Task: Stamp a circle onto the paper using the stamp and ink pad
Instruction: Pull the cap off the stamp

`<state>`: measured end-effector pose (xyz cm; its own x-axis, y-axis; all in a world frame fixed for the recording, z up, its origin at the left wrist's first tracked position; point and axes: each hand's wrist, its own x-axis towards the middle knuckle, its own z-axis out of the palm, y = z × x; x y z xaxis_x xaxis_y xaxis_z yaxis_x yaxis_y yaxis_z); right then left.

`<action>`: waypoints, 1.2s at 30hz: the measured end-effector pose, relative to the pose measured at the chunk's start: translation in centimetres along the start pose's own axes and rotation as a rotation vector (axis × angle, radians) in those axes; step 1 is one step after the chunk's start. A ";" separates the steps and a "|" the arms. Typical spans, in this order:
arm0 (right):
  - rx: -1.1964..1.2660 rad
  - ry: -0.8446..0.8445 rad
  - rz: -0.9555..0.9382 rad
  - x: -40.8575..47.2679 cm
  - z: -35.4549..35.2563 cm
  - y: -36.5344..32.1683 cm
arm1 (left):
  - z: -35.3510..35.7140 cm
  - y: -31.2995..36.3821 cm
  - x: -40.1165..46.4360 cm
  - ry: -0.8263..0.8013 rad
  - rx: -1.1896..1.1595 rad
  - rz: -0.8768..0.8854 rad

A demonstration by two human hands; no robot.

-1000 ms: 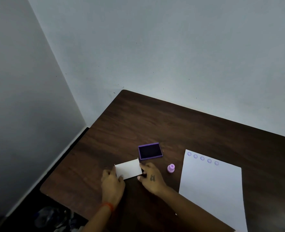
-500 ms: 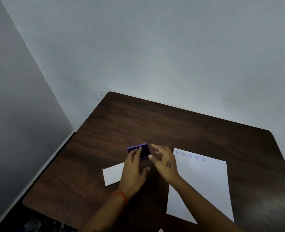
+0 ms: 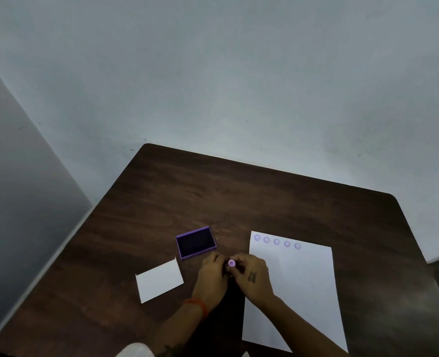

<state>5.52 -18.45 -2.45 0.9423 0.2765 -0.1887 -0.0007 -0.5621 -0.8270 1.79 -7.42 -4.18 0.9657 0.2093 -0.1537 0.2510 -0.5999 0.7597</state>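
Since half a second ago we have drawn both hands back from the ink pad (image 3: 196, 242), and now our left hand (image 3: 213, 276) and right hand (image 3: 253, 275) pinch the small purple stamp (image 3: 231, 263) between their fingertips, just left of the paper (image 3: 303, 292).

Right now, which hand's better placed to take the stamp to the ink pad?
Right, probably. The right hand has its fingertips closed on the stamp; the left hand only meets it from the side. The open ink pad lies just beyond both hands.
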 end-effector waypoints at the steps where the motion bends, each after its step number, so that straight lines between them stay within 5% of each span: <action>1: 0.000 -0.001 -0.010 0.1 0.0 0.1 | 0.0 -0.1 0.2 0.005 -0.008 -0.003; 14: 0.277 -0.020 0.150 -0.6 -1.3 -0.5 | -1.6 -0.2 -0.5 0.085 -0.205 0.104; 36: 0.327 -0.113 0.267 0.2 -3.2 -1.6 | -2.2 0.3 0.2 0.100 -0.096 0.145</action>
<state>6.84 -20.03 0.52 0.8521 0.2492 -0.4603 -0.3621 -0.3544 -0.8621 1.89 -5.86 -2.60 0.9787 0.2044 0.0212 0.0978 -0.5540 0.8268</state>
